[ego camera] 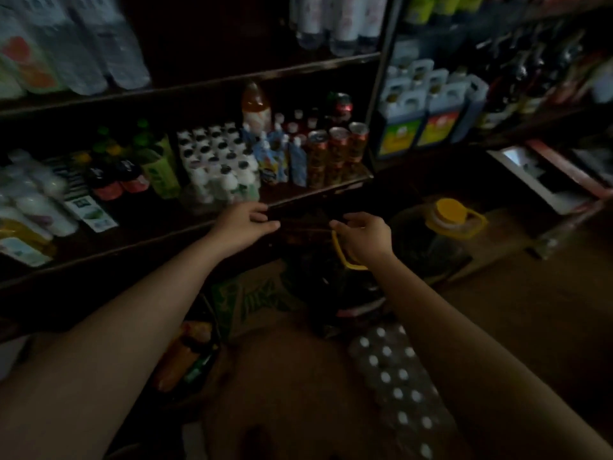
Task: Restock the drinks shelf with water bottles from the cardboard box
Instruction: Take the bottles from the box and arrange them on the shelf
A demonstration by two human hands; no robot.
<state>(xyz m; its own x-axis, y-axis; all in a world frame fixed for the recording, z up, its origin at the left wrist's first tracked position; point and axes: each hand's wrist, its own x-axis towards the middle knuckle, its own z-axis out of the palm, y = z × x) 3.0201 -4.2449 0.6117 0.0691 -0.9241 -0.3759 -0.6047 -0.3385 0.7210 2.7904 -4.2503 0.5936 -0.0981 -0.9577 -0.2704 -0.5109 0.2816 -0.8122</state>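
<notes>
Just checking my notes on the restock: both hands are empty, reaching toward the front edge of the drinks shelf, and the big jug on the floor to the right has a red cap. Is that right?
Not quite. The head view shows the jug has a yellow cap, not red. The rest holds: the left hand and right hand are both empty, reaching toward the front edge of the drinks shelf.

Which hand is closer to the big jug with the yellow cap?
Right. The right hand is just left of the jug; the left hand is farther left, at the shelf edge.
</notes>
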